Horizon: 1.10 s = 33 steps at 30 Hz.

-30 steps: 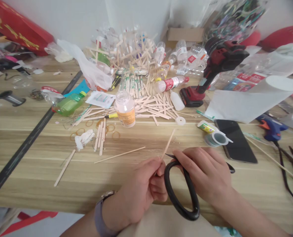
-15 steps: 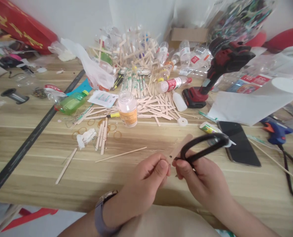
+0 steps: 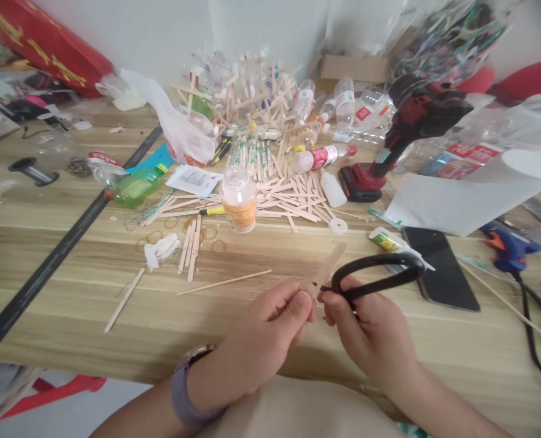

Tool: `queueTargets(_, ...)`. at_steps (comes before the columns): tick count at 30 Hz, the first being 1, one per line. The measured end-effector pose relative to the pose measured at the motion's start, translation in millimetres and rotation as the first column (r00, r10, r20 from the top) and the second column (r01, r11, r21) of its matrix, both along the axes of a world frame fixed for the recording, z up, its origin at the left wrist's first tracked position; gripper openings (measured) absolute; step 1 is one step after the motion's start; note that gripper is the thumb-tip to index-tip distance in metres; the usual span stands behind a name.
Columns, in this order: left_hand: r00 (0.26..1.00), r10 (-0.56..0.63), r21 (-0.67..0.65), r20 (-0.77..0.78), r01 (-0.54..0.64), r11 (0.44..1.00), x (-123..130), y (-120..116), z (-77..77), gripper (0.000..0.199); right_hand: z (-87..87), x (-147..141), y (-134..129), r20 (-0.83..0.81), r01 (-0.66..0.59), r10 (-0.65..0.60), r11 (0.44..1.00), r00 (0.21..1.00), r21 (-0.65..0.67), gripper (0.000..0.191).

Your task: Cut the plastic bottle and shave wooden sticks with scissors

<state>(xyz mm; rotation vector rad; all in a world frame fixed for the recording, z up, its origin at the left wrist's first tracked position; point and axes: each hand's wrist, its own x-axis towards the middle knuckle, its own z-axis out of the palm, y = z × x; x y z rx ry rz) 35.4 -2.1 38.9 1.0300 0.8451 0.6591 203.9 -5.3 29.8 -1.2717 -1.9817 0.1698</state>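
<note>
My left hand (image 3: 279, 325) pinches a wooden craft stick (image 3: 333, 263) between thumb and fingertips. The stick slants up to the right, with a dark spot near its lower part. In my right hand (image 3: 373, 331) is a pair of scissors (image 3: 375, 277), gripped low with the black looped handles sticking up and to the right. A dark tip of the scissors is close against the stick beside my left fingertips; I cannot tell how deep it goes. Several pale sticks (image 3: 191, 249) lie left of my hands, and a thin round skewer (image 3: 225, 283) lies just beyond.
Behind stand a clear jar (image 3: 238, 204), a pile of craft sticks (image 3: 284, 198) and plastic bottles (image 3: 325, 157). To the right are a phone (image 3: 441, 267), a glue tube (image 3: 391, 240), a red-black cordless drill (image 3: 366, 181) and a blue glue gun (image 3: 510, 246). A green bottle (image 3: 138, 185) lies left.
The scissors' handles have tipped slightly lower and the stick has shifted a little left at its top. Both hands keep their hold; the whole view has shifted slightly.
</note>
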Motion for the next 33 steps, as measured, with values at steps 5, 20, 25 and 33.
queueTargets(5,0.970,-0.145,-0.146,0.197,0.175,0.974,-6.4,5.4,1.5,0.036,1.5,0.1,-4.1,-0.041,-0.042,0.042,0.999,0.998,0.005,0.034)
queueTargets(20,0.969,-0.223,0.253,-0.102,0.242,0.937,-16.6,18.5,5.5,0.042,-0.5,-5.4,-10.4,-0.044,0.022,-0.022,1.000,0.999,-0.016,0.038)
queueTargets(25,0.945,-0.309,0.046,0.108,0.306,0.951,-17.3,18.0,6.9,0.041,2.3,0.5,-9.9,0.026,-0.037,0.035,0.995,0.999,0.092,0.024)
queueTargets(33,0.862,-0.066,-0.457,0.502,0.329,0.826,-6.8,-0.5,9.8,0.031,0.2,18.1,2.2,0.346,-0.125,-0.022,0.910,0.938,0.396,0.015)
